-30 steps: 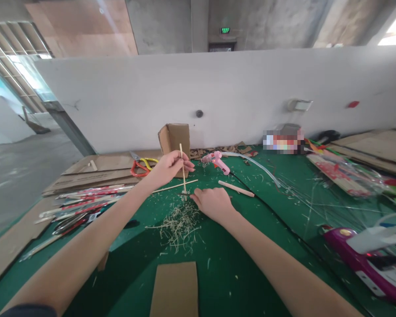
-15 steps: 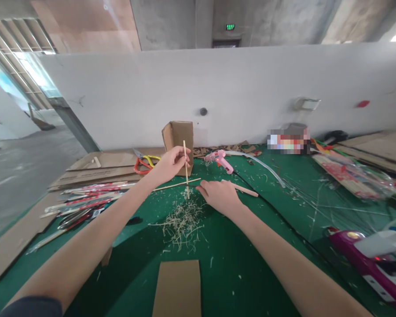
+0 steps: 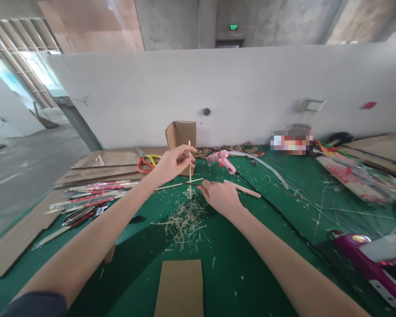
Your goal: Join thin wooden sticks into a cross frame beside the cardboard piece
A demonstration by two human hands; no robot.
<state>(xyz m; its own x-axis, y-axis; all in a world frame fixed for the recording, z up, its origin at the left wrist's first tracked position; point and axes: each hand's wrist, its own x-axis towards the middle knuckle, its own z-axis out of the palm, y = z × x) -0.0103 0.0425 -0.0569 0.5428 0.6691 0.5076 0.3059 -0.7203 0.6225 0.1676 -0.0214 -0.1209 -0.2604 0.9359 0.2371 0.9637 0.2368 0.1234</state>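
My left hand (image 3: pixel 177 162) pinches a thin wooden stick (image 3: pixel 190 169) near its top, holding it upright above the green table. My right hand (image 3: pixel 219 194) is closed on a thin, dark, blade-like tool (image 3: pixel 194 183), which crosses the lower part of the stick; its grip is hidden in my fingers. Another thin stick (image 3: pixel 166 186) lies behind the upright one. A heap of curled wood shavings (image 3: pixel 186 222) is on the table below my hands. A thicker pale wooden stick (image 3: pixel 246 190) lies just beyond my right hand.
Behind stand a folded cardboard piece (image 3: pixel 186 132) and a pink glue gun (image 3: pixel 222 159) with a black cord. Scissors (image 3: pixel 145 164) and wrapped sticks (image 3: pixel 92 193) lie left. A cardboard piece (image 3: pixel 180 288) lies in front. A purple power strip (image 3: pixel 359 251) is at right.
The dark tool now shows across the upright stick, reaching past its left side. Both hands keep nearly the same place; the whole view has shifted slightly.
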